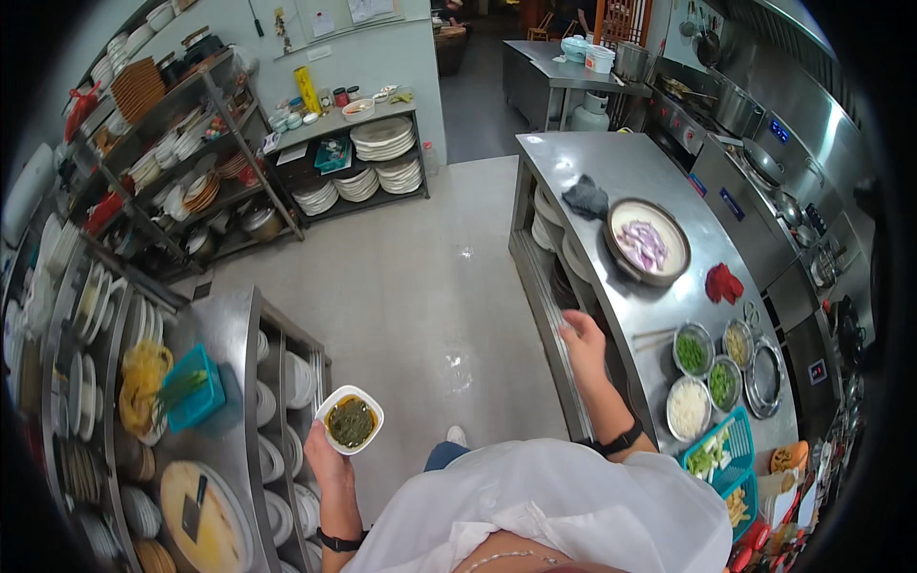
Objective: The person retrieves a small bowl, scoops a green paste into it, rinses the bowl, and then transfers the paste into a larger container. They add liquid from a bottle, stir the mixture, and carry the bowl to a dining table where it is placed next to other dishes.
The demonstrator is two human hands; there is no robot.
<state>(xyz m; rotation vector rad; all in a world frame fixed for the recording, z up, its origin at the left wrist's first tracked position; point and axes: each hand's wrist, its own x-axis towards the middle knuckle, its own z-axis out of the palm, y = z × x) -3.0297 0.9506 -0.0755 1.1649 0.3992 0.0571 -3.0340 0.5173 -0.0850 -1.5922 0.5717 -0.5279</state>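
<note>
My left hand [331, 458] grips the rim of a small white square bowl [350, 420] that holds a dark green chopped food in orange oil. Nothing is in my right hand [584, 344], which hangs beside the right steel counter [573, 159] with its fingers apart. On that counter stands a round clay pot [622, 266] with purple-white slices inside. A grey cloth [585, 198] lies behind it and a red cloth [723, 283] to its right. Nearer are metal bowls of chopped greens [691, 352] and of white shreds [688, 410].
On the left counter [233, 315] are a teal basket [208, 408] and a round cutting board [222, 512] bearing a cleaver [191, 514]. Plate shelves [351, 188] line the far wall. A gas cylinder [591, 113] stands by the far counter. Stoves run along the right.
</note>
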